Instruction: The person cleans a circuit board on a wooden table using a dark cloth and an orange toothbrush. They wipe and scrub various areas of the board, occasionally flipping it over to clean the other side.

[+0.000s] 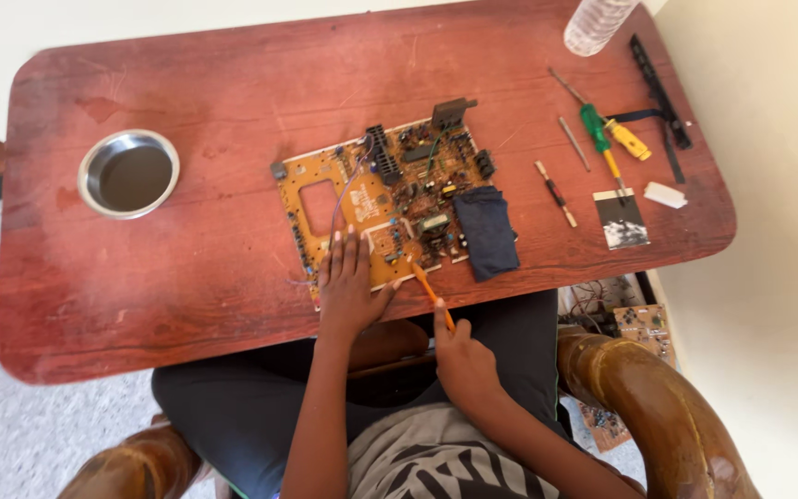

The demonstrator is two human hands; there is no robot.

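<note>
A yellow-brown circuit board with many small parts lies in the middle of a reddish wooden table. My left hand rests flat on the board's near edge, fingers spread. My right hand grips a thin orange tool like a pen. Its tip touches the board near the front edge. A dark blue folded cloth lies over the board's right end.
A round steel bowl sits at the table's left. At the right lie a green-and-yellow screwdriver, small drivers, a black strip, a dark card and a clear bottle. More boards lie beside the chair arm.
</note>
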